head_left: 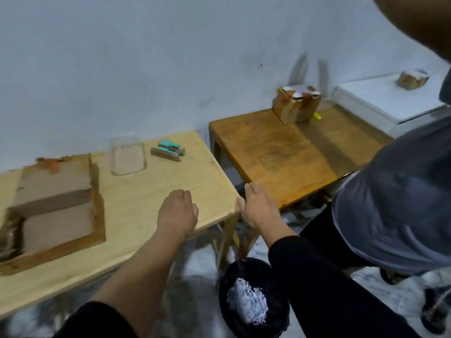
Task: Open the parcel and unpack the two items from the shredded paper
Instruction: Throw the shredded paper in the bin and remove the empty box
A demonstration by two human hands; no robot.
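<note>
Although the opened parcel [52, 206] lay flaps-out at the table's [151, 206] left, nothing was held: the left hand [177, 211] was loosely curled, the right hand [258, 206] relaxed at the table corner. Unpacking was judged largely done, shredded paper [246, 302] being binned; the second item would next need confirming.

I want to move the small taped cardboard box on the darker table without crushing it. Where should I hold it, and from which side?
Probably grip the small taped box by its two opposite side walls, coming down from above and in front. It stands upright on the darker table with its near faces free; the wall lies behind it and loose tape and paper cover the top.
</note>
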